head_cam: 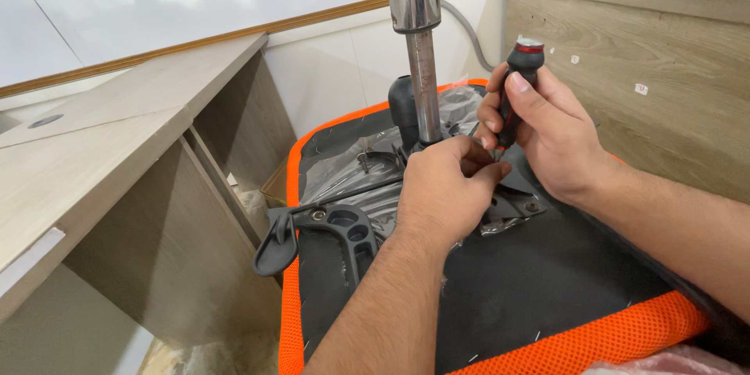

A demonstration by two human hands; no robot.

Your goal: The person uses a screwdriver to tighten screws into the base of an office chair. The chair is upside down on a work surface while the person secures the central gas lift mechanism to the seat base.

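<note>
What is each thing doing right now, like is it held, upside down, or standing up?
Black-and-red-handled screwdriver: upright, gripped by right hand.
Left hand: fingers pinched at screwdriver tip.
Orange-edged chair seat: upside down.
Shiny chrome chair post: standing upright.
Black plastic lever: attached, untouched.

Glossy chrome metal column (412,0); matt black fabric seat underside (531,273); orange mesh edging (594,336)

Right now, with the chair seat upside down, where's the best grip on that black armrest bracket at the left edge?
Probably the curved neck of the black armrest bracket, taken from the left side. It overhangs the orange-edged seat there, unobstructed, while both hands and the screwdriver crowd the chrome column.
</note>
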